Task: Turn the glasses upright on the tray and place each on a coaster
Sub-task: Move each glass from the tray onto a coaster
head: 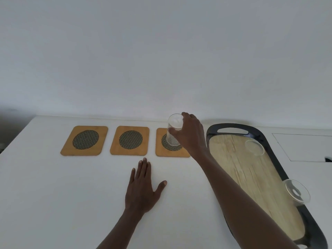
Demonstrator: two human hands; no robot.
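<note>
Three wooden coasters with dark woven centres lie in a row: left coaster, middle coaster, right coaster. My right hand grips a clear glass standing upright on the right coaster's woven centre. My left hand rests flat on the white table with fingers spread, holding nothing. A black-rimmed tray with a wood-look floor sits to the right. Two clear glasses stand on it, bases up: one at the far end, one nearer.
The white table meets a white wall at the back. Its left edge drops off near the far left. A flat white panel lies beyond the tray on the right.
</note>
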